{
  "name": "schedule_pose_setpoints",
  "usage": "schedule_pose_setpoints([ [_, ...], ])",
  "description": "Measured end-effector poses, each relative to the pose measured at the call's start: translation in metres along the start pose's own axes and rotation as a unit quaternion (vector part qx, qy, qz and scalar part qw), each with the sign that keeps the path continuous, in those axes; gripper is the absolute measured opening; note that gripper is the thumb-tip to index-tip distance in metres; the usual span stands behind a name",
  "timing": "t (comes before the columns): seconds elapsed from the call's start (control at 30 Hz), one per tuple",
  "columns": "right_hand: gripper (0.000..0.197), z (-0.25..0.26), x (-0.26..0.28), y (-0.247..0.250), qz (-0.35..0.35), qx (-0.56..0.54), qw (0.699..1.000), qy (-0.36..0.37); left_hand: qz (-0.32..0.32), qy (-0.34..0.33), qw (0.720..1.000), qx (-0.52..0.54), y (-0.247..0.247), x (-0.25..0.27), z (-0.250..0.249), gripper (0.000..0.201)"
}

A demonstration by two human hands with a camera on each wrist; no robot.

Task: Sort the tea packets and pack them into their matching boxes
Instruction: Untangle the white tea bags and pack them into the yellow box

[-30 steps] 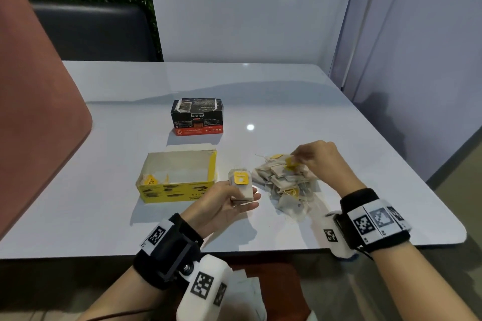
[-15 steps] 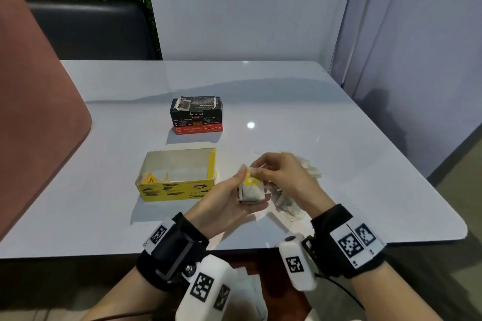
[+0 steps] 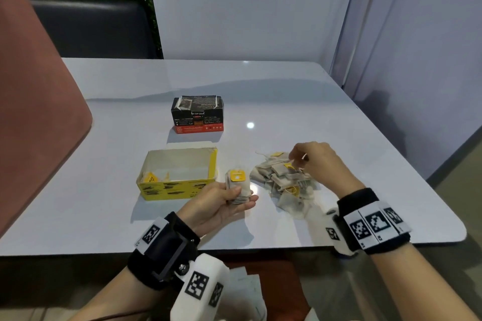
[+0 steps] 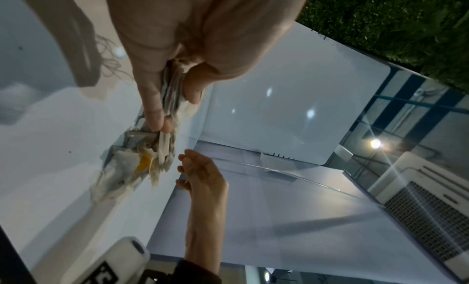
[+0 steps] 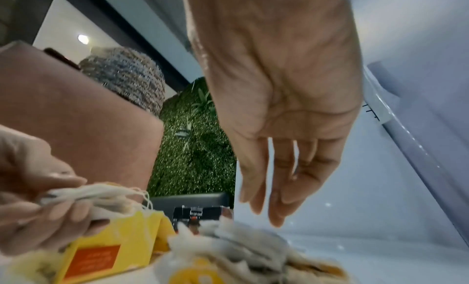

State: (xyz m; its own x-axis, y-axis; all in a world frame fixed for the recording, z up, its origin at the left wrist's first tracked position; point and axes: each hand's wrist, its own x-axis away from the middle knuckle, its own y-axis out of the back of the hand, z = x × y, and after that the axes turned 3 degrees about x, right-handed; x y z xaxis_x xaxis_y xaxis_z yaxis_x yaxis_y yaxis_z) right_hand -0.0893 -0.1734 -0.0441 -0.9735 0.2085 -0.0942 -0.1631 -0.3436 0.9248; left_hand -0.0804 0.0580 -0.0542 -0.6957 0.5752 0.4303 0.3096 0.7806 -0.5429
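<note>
A: Two boxes sit on the white table point(image 3: 260, 91). The yellow box point(image 3: 180, 187) is open, nearer and to the left, with a yellow-tagged tea bag lying in its left end. The black box point(image 3: 197, 117), with a red band along its bottom, stands farther back, apart from the yellow one.

B: And the hands?

A: The left hand point(image 3: 221, 206) is palm up, just right of the yellow box. Its thumb and fingers are clamped on a small stack of tea bags point(image 3: 237, 187), a yellow tag showing on top. The left wrist view shows the stack squeezed edge-on between thumb and fingers.

B: The right one?

A: The right hand point(image 3: 318, 161) hovers over the far side of the loose pile of tea bags point(image 3: 284, 182), which lies on the table to the right of the left hand. In the right wrist view its fingers hang down nearly straight, slightly apart, tips just above the pile, with nothing between them. In the head view the thumb and forefinger look drawn close together near a yellow tag; whether they touch a bag I cannot tell.

B: Anything else around?

A: A pinkish seat back point(image 3: 39, 112) at far left and a dark bench point(image 3: 96, 31) beyond the table.
</note>
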Motion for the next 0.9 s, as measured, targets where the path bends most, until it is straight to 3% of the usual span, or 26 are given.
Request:
schedule_pose_setpoints([
  [0.1,0.013,0.003,0.002,-0.007,0.04,0.047,0.997,0.043,-0.002,-0.009,1.0,-0.019,0.0,-0.002,0.002,0.024],
  [0.27,0.026,0.017,0.003,-0.019,0.016,0.15,0.985,0.089,0.007,-0.003,1.0,-0.011,-0.002,-0.002,0.003,0.027],
  [0.33,0.021,0.021,0.0,-0.021,0.01,0.186,0.978,0.098,0.013,0.003,1.0,-0.017,-0.001,-0.001,0.002,0.022],
  [0.5,0.017,0.02,-0.006,-0.003,-0.029,0.142,0.989,0.035,0.006,0.01,1.0,-0.017,0.002,0.0,-0.001,0.025],
  [0.57,0.023,0.017,-0.003,0.01,-0.088,0.07,0.993,0.026,0.004,0.015,1.0,-0.02,0.002,0.0,-0.003,0.029],
  [0.67,0.014,0.017,0.003,0.03,-0.119,-0.161,0.98,0.002,0.004,0.024,1.0,-0.01,-0.001,0.0,-0.004,0.029],
  [0.8,0.01,0.025,0.015,0.031,0.009,-0.473,0.879,-0.06,0.006,0.02,1.0,-0.009,-0.007,-0.003,-0.002,0.026],
  [0.83,0.009,0.026,0.018,0.027,0.033,-0.51,0.857,-0.072,0.009,0.02,1.0,-0.007,-0.009,-0.004,-0.001,0.025],
  [0.9,0.006,0.028,0.022,0.017,0.049,-0.531,0.841,-0.088,0.015,0.023,1.0,-0.006,-0.011,-0.005,0.0,0.025],
])
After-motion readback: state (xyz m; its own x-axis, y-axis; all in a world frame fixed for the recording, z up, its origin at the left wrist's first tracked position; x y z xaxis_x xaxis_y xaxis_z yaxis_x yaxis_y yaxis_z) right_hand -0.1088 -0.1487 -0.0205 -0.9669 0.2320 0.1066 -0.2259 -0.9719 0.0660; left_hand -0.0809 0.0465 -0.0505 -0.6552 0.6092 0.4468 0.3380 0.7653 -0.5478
